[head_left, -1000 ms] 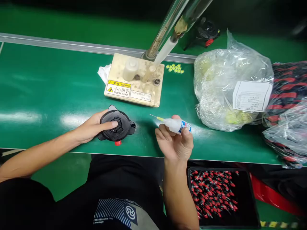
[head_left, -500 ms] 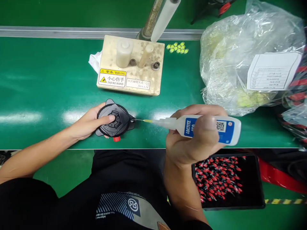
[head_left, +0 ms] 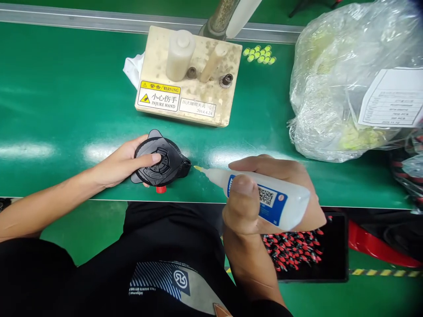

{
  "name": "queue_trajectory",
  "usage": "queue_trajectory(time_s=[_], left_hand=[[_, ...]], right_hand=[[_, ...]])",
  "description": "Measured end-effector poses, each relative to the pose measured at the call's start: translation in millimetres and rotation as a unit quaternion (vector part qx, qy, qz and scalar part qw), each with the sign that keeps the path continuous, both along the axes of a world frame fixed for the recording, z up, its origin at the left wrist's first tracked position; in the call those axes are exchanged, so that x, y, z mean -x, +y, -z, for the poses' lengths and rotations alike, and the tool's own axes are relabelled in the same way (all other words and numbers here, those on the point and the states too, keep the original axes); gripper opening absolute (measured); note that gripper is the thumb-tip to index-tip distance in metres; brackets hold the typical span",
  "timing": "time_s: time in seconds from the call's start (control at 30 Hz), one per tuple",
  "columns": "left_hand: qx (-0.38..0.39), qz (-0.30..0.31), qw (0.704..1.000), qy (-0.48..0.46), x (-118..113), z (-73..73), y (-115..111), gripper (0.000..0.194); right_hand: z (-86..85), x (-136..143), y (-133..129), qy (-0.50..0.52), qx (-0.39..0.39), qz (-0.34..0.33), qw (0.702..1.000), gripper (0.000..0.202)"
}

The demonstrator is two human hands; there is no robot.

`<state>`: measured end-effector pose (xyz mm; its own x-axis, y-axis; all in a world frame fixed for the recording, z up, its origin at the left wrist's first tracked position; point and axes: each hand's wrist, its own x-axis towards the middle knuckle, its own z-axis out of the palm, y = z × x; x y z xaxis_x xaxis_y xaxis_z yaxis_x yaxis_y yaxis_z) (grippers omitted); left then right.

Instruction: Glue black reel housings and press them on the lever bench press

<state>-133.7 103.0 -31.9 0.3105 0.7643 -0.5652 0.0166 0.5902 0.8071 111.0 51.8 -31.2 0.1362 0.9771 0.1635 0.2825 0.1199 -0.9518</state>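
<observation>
My left hand [head_left: 124,163] grips a round black plastic part [head_left: 160,169] with pointed lobes, its thumb pressed on the middle of the face. A red ribbed knob [head_left: 161,189] sticks out below the part. My right hand [head_left: 280,189] is wrapped around a white glue bottle [head_left: 294,202] with a blue label. Tilted, the bottle points its yellow-based needle tip [head_left: 198,168] leftward at the small lug [head_left: 187,165] on the part's right side. Whether the thin needle touches the lug I cannot tell.
Behind the hands stands a stained cream block fixture [head_left: 185,99] with pegs and a warning label. Several small yellow-green pieces [head_left: 259,54] lie beside it. A clear plastic bag [head_left: 330,88] is at the right. Below the bench edge, a black tray [head_left: 333,251] holds red-and-black pieces.
The glue bottle has tilted, its base swinging down and toward me, with the right thumb now further forward on it. The view has shifted slightly. My left hand keeps its hold.
</observation>
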Motion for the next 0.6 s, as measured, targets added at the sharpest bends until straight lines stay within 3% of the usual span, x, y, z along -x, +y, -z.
queue_trajectory(time_s=[0.1, 0.17, 0.4, 0.6], left_hand=[[-0.001, 0.004, 1.000, -0.003, 0, 0.5, 0, 0.054], [0.001, 0.011, 1.000, -0.008, 0, 0.8, 0, 0.054], [-0.002, 0.033, 0.999, -0.019, 1, -0.5, 0, 0.050], [-0.005, 0.047, 0.999, -0.024, 2, -1.4, -1, 0.051]], right_hand=[[-9.1, 4, 6, -0.068, -0.135, 0.065, 0.986, 0.011], [-15.8, 9, 12, -0.098, -0.196, 0.065, 0.974, 0.011], [-15.1, 13, 27, -0.150, -0.316, 0.060, 0.935, 0.010], [-15.7, 14, 26, -0.200, -0.319, 0.083, 0.922, 0.011]])
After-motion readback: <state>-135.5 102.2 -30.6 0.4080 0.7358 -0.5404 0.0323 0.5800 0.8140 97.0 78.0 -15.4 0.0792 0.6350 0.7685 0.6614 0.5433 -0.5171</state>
